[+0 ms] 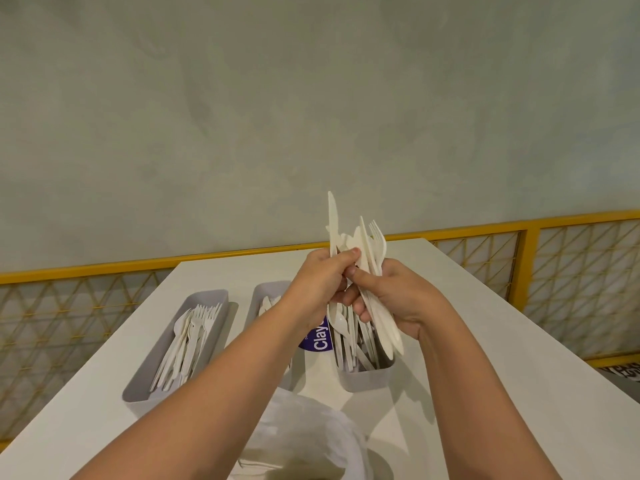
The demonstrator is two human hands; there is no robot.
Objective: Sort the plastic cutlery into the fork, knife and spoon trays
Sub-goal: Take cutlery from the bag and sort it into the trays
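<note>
The white surface point(485, 341) is broad, smooth and matte, set against a plain grey-green wall with a yellow-framed lattice rail behind it. Three long grey trays with rounded corners sit side by side on it: the left tray point(145, 386) holds forks, tines fanned toward the far end; the middle tray point(259, 292) is mostly hidden behind the left forearm, so I cannot tell what fills it; the right tray point(367, 379) holds a jumble, with a spoon lying on top. Close to the person, a thin translucent plastic bag point(311, 434) slumps open, crinkled and soft.

Above the right tray, both hands hold a mixed bundle of cutlery point(360, 258), all slim, glossy off-white plastic. The right hand point(398, 299) has its grip wrapped round the handles; the left hand point(325, 282) pinches the upper part between thumb and fingers, seemingly teasing one piece out. A knife point(333, 220) stands tallest, and a fork point(377, 237) shows its tines at the right.

The risk, as I judge it, lies in that bundle: the pieces are slick and light and lie crossed over each other, so pulling one could drag a neighbour loose and drop it into the wrong tray below. Tines may snag a handle. Thin plastic could also snap if twisted hard. Similar pale shapes invite a missort.
</note>
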